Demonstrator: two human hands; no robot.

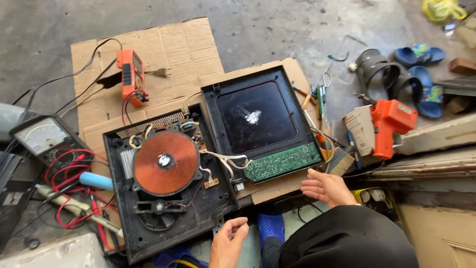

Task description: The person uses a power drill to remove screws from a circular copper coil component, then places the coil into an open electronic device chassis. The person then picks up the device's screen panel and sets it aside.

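Opened induction cooker base (pixel 166 198), copper coil (pixel 166 163) and fan (pixel 157 214) inside, on cardboard (pixel 168 47)
Left hand (pixel 229 240) loosely curled, right hand (pixel 325 187) open; both empty; concrete floor (pixel 277 27)

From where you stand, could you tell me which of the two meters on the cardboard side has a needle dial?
The grey analog multimeter at the far left, with a white needle dial and red leads; the orange meter lying on the cardboard has none.

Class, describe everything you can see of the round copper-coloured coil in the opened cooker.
The copper coil is a flat disc of tightly wound, reddish-orange wire with a small pale hub at its centre. It lies face up in the black base tray, above a fan and beside a finned metal block. Thin wires run from its edge. Neither hand touches it.
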